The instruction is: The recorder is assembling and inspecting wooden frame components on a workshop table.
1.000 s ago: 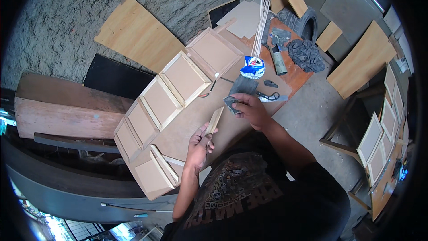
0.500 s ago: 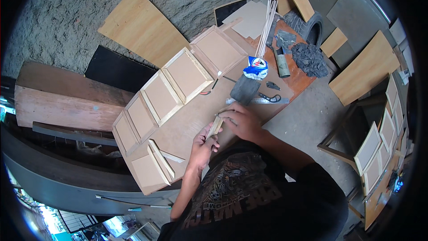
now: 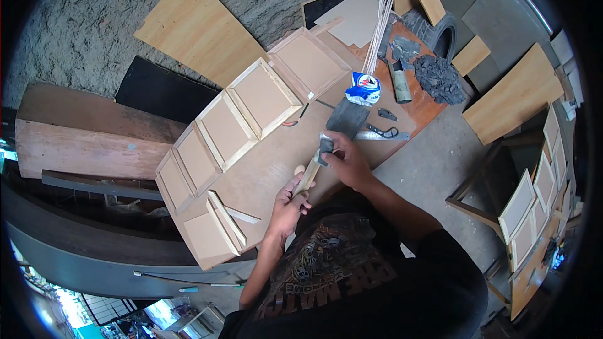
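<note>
Since a second ago my right hand (image 3: pixel 347 162) has come back from the far end of the worktop (image 3: pixel 264 169) and now sits just above my left hand (image 3: pixel 290 199). Left fingers are curled shut around the lower end of a short wooden strip (image 3: pixel 308 177), tilted up and away from me over the worktop's near edge. Right fingers pinch a folded grey sandpaper piece (image 3: pixel 325 145) against the strip's upper end, wrist bent inward.

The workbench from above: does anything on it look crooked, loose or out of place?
One thing stands out. On the long door, the near panel's frame sits skewed against the neat row of frames, with a loose strip lying beside it. The left hand holds a wood strip; the right hand presses a dark sanding pad onto it.
</note>
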A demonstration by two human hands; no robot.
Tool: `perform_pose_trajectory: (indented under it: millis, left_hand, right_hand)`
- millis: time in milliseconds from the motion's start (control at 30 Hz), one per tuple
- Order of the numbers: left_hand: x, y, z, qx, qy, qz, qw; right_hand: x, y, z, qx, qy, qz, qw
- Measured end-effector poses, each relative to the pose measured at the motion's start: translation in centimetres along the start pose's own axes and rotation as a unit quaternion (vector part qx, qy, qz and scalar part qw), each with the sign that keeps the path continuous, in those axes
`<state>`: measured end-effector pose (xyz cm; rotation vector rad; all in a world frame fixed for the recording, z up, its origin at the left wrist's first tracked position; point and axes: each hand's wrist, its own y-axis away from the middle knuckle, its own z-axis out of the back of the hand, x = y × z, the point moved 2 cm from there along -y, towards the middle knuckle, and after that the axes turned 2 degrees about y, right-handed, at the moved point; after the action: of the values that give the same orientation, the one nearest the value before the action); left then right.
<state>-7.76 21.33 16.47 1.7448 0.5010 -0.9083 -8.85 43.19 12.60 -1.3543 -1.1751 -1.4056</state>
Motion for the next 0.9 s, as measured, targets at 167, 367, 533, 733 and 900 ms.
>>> perform_pose_trajectory:
  millis: [167,367,533,733,900]
  left_hand:
    - [0.5,-0.5,1.4,0.020,-0.008,0.018,1.000]
    - [0.6,-1.5,3.2,0.052,0.013,0.038,0.998]
    - [0.2,-2.0,5.8,0.069,-0.001,0.021,0.997]
    - [0.1,-1.4,9.6,0.074,-0.008,0.017,0.997]
    - [0.4,-0.9,13.0,0.079,-0.017,0.018,0.997]
  right_hand:
    - [1.3,0.2,0.1,-0.015,-0.133,-0.063,0.989]
    - [0.2,0.7,-1.8,-0.049,-0.134,-0.071,0.987]
    - [-0.5,1.6,-3.9,-0.077,-0.133,-0.135,0.979]
    - [1.0,0.7,-7.1,-0.138,-0.233,-0.203,0.941]
    - [3.2,0.1,-9.8,-0.156,-0.229,-0.180,0.944]
